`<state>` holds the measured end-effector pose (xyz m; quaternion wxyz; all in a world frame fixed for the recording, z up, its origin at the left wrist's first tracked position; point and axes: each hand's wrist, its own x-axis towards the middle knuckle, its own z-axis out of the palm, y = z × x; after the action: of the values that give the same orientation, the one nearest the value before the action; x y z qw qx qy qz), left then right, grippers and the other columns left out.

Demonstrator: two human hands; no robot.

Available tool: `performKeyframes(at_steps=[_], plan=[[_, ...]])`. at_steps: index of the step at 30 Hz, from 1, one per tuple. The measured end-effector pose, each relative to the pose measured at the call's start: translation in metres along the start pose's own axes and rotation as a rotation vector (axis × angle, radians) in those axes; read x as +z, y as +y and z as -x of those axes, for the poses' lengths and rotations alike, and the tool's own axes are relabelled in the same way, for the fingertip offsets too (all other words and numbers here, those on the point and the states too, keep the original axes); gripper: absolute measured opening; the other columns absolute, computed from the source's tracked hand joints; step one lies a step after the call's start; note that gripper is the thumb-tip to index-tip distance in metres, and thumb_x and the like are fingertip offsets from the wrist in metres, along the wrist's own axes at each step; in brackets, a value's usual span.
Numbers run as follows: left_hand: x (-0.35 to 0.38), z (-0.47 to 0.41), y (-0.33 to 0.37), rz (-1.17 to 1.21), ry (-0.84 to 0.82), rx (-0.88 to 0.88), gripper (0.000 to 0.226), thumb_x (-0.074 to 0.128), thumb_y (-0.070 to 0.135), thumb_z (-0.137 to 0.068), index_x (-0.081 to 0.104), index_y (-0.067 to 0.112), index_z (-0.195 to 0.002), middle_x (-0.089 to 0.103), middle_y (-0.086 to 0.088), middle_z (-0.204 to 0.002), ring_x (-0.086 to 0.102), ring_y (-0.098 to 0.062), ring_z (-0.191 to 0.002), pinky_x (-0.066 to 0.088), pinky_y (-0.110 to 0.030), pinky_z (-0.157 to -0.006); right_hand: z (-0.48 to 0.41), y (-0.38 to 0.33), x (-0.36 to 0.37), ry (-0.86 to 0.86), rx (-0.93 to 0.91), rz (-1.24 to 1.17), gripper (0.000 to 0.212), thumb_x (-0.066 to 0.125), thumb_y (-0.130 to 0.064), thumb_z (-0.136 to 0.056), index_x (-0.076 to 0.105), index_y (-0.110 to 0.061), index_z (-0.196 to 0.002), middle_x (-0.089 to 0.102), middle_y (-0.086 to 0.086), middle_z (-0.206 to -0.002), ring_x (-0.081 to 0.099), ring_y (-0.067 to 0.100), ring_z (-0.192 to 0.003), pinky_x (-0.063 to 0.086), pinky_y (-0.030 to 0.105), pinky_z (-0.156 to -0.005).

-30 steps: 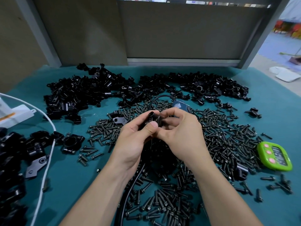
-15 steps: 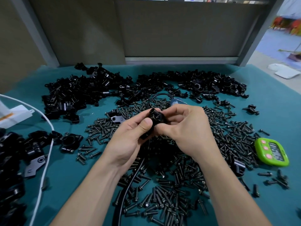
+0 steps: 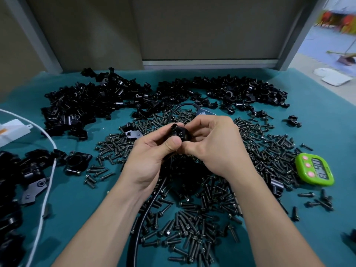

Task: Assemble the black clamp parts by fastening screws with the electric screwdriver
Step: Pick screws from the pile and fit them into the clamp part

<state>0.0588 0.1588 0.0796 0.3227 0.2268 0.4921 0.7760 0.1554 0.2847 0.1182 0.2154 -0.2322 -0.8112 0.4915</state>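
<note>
A: Head view first. Where is the clamp part?

B: The clamp part [image 3: 179,132] is held up over the screws [image 3: 192,218] at the middle of the surface [image 3: 77,209], between both hands. The left hand [image 3: 152,155] curls its fingers [image 3: 171,145] round the near-left side. The right hand [image 3: 217,147] pinches the right side, and the two thumbs almost meet beneath it.

A: How does it lie?

B: Tilted, with a short tube end pointing far and left, just above the left thumb. Neither hand is free. I judge a screw comes next, and loose ones lie directly below, thickest to the right.

A: Room to move?

B: Little. Heaps of black parts [image 3: 86,105] line the far side, a green timer [image 3: 316,170] sits at the right and a white cable [image 3: 48,170] at the left. A black cable [image 3: 146,218] passes under the hands. I cannot tell where the screwdriver is.
</note>
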Motion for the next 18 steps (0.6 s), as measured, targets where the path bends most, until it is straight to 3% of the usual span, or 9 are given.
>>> performKeyframes(at_steps=[6, 10, 12, 14, 16, 18], plan=[[0.004, 0.002, -0.003, -0.073, -0.012, 0.035, 0.03, 0.074, 0.018, -0.079, 0.08, 0.02, -0.108, 0.08, -0.008, -0.111, 0.076, -0.018, -0.103, 0.058, -0.022, -0.084, 0.0, 0.001, -0.007, -0.02, 0.028, 0.121, 0.029, 0.097, -0.022, -0.065, 0.072, -0.025, -0.08, 0.077, -0.005, -0.074, 0.075, 0.017, -0.069, 0.063, 0.043, -0.072], [0.004, 0.003, -0.002, -0.133, 0.047, 0.045, 0.032, 0.074, 0.019, -0.078, 0.077, 0.019, -0.11, 0.081, -0.004, -0.107, 0.076, -0.017, -0.099, 0.059, -0.022, -0.083, 0.003, -0.003, -0.022, -0.069, 0.02, 0.2, 0.034, 0.095, -0.021, -0.066, 0.078, -0.03, -0.094, 0.078, -0.012, -0.086, 0.074, 0.0, -0.08, 0.062, 0.029, -0.084], [0.003, 0.002, -0.001, -0.115, 0.12, 0.036, 0.034, 0.074, 0.019, -0.077, 0.076, 0.017, -0.11, 0.081, -0.002, -0.103, 0.075, -0.015, -0.09, 0.059, -0.02, -0.08, 0.006, -0.005, -0.033, -0.037, 0.001, 0.297, 0.023, 0.091, -0.016, -0.072, 0.079, -0.031, -0.085, 0.076, -0.017, -0.076, 0.07, -0.006, -0.071, 0.059, 0.015, -0.072], [0.001, 0.001, 0.0, -0.114, 0.185, 0.029, 0.039, 0.074, 0.018, -0.079, 0.075, 0.013, -0.117, 0.081, -0.001, -0.1, 0.075, -0.013, -0.082, 0.058, -0.018, -0.076, 0.013, -0.006, -0.038, -0.112, 0.001, 0.464, 0.022, 0.087, -0.014, -0.078, 0.079, -0.035, -0.073, 0.072, -0.022, -0.067, 0.066, -0.01, -0.065, 0.051, 0.005, -0.057], [0.0, 0.0, 0.001, -0.132, 0.219, 0.024, 0.035, 0.072, 0.014, -0.087, 0.073, 0.009, -0.122, 0.081, -0.001, -0.099, 0.074, -0.013, -0.079, 0.058, -0.018, -0.075, 0.024, -0.007, -0.034, -0.233, 0.009, 0.62, 0.024, 0.082, -0.013, -0.081, 0.08, -0.035, -0.073, 0.071, -0.019, -0.065, 0.066, -0.006, -0.063, 0.052, 0.007, -0.056], [0.002, -0.001, 0.0, -0.152, 0.232, 0.02, 0.024, 0.069, 0.01, -0.094, 0.075, 0.012, -0.117, 0.081, 0.002, -0.095, 0.074, -0.011, -0.078, 0.058, -0.017, -0.074, 0.035, -0.007, -0.026, -0.304, -0.007, 0.726, 0.021, 0.079, -0.012, -0.083, 0.082, -0.031, -0.078, 0.072, -0.018, -0.071, 0.067, 0.001, -0.066, 0.059, 0.019, -0.069]])
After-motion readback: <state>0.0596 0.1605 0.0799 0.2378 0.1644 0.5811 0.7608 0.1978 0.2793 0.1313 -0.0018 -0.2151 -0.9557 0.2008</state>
